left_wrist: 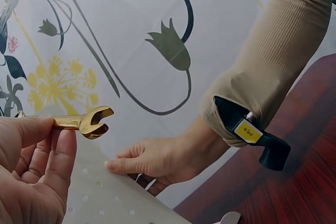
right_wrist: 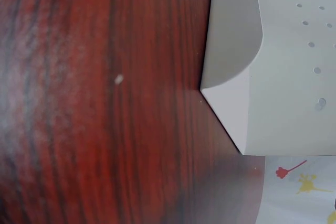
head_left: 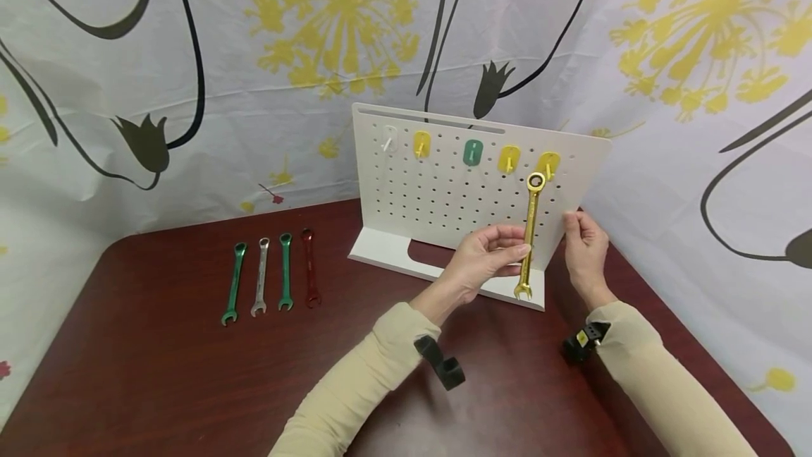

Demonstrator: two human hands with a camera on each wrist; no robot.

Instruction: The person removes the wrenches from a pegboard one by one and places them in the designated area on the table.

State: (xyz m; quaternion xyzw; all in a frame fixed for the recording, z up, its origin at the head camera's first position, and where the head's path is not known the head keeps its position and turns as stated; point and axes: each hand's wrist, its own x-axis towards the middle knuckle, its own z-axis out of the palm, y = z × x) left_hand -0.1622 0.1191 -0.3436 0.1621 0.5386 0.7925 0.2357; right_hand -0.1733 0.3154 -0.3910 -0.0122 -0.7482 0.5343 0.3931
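Observation:
My left hand (head_left: 485, 259) pinches a gold combination wrench (head_left: 531, 221) between thumb and fingers, ring end up and open end down. The wrench's ring is just in front of and below the rightmost yellow hook (head_left: 548, 163) on a white pegboard (head_left: 586, 157); whether they touch, I cannot tell. With the thumb on its front, my right hand (head_left: 585, 249) grips the board's right edge, the other fingers partly hidden behind. The left wrist view shows the wrench's open jaw beyond the fingertips. In the right wrist view the board's side (right_wrist: 283, 103) shows, but no hand.
Left of the pegboard, two green wrenches (head_left: 235, 284), a silver wrench (head_left: 261, 277) and a red wrench (head_left: 310, 266) lie side by side on the dark red table (head_left: 158, 358). More hooks, clear, yellow and green (head_left: 472, 152), line the board's top. Patterned cloth (head_left: 241, 90) hangs behind.

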